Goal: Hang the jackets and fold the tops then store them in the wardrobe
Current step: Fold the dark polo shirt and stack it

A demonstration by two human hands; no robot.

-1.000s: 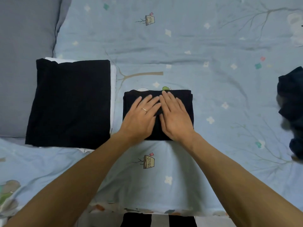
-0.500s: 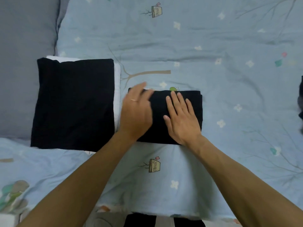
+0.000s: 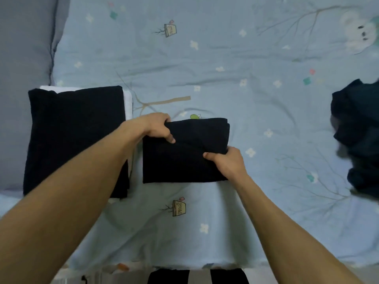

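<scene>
A small folded black top point(image 3: 184, 160) lies in the middle of the light blue bedspread point(image 3: 225, 68). My left hand point(image 3: 155, 128) grips its upper left corner, thumb on top and fingers curled under the edge. At the right edge my right hand point(image 3: 227, 160) grips the fold the same way, and the cloth wrinkles between the two hands. To the left lies a stack of folded tops, a larger black one point(image 3: 73, 136) on a white one point(image 3: 128, 103) that shows only at its rim.
A crumpled dark navy garment point(image 3: 359, 136) lies at the right edge of the bed. A grey pillow point(image 3: 22, 48) fills the upper left corner. The bed's near edge runs along the bottom of the view, with dark legs below it.
Both hands lay flat on the small folded top before. They have since slid apart to its left and right edges and curled round them.
</scene>
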